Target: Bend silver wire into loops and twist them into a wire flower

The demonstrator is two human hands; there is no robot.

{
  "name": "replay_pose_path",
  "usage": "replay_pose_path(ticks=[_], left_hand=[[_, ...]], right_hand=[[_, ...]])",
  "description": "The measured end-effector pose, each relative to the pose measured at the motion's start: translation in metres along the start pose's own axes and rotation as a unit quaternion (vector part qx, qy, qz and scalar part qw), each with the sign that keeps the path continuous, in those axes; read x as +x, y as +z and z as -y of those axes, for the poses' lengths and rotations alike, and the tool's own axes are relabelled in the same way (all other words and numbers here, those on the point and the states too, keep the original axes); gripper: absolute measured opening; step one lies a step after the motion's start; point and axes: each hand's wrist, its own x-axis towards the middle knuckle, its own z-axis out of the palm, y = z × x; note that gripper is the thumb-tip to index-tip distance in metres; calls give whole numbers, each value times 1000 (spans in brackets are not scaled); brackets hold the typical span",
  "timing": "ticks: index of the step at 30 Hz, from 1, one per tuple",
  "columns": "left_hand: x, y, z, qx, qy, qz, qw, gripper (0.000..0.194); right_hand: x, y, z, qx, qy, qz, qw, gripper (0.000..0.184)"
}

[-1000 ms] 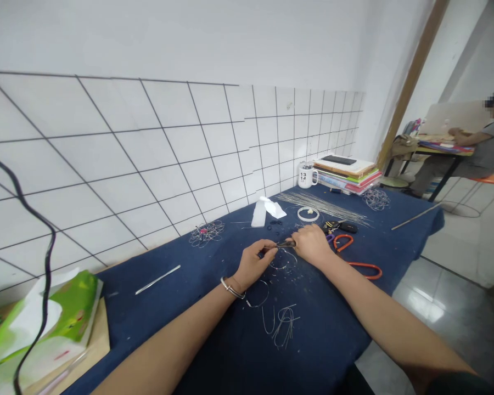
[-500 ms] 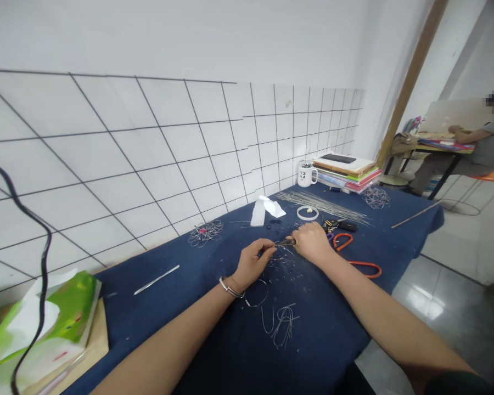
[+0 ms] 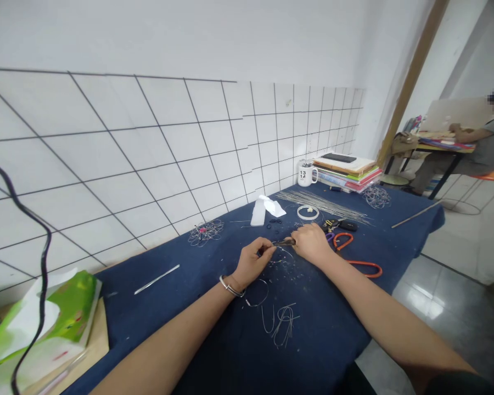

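Note:
My right hand (image 3: 312, 241) is closed round a pair of pliers (image 3: 287, 242), whose jaws point left toward my other hand. With thumb and fingers pinched, my left hand (image 3: 256, 259) grips a thin wire (image 3: 278, 247) right at the plier tips; most of that wire is hidden by the fingers. Beads and small bits (image 3: 290, 270) are scattered on the dark blue cloth (image 3: 214, 307) below the hands. A wire ring (image 3: 257, 294) lies by my left wrist, and a loose bundle of bent wires (image 3: 285, 325) lies nearer to me.
Straight wires (image 3: 325, 204) lie behind the hands, near a white mug (image 3: 307, 174) and stacked books (image 3: 348, 174). Orange-handled scissors (image 3: 343, 240) rest right of my right hand. Wire flowers (image 3: 206, 232) and a tissue pack (image 3: 76, 312) are on the left. Another person (image 3: 483, 142) sits far right.
Both hands stay almost in place, still at the same wire with the pliers. The right hand shifts very slightly.

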Motion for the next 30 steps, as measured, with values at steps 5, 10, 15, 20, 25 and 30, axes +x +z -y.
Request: replay_pose_path(ticks=[5,10,15,20,25,30], left_hand=[[-1,0,1,-17,-2,3,1000,15],[-1,1,0,-32,-5,13,999,14],[-2,2,2,-28,-5,16,999,13],[-1,0,4,1,23,1,1000,12],[1,-1,3,15,34,4,999,12],[1,1,1,-18,2,4,1000,11]], right_hand=[[0,2,0,1,-1,-3,1000,40],[0,0,0,3,1,0,1000,39],[-1,-2,2,1,-3,13,1000,34],[0,-1,3,13,-2,69,998,26],[1,1,2,22,11,111,994,35],[1,-3,4,17,19,127,992,35]])
